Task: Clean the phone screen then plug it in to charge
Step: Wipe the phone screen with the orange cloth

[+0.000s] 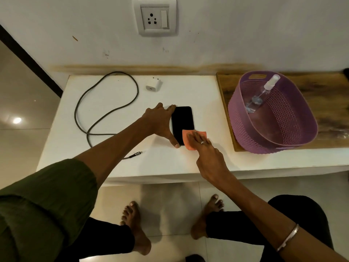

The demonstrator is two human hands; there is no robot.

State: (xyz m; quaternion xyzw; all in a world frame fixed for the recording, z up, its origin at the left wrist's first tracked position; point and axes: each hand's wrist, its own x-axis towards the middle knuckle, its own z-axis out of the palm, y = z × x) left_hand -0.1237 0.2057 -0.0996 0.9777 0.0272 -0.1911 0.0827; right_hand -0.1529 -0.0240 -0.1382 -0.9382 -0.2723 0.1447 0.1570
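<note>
A black phone [182, 120] lies flat, screen up, on the white table [113, 167]. My left hand [160, 122] braces the phone's left edge, thumb at its near corner and fingers at its far corner. My right hand [204, 150] presses an orange cloth [188, 138] flat onto the phone's near right corner. A dark charging cable [90, 108] loops across the left of the table, its plug end [137, 153] near the front. A white charger adapter [153, 85] sits at the back. A wall socket [155, 17] is above the table.
A purple perforated basket [283, 133] stands on a wooden board [324, 86] at the right, with a clear spray bottle [261, 95] leaning inside it. My bare feet rest on the tiled floor below the table's front edge.
</note>
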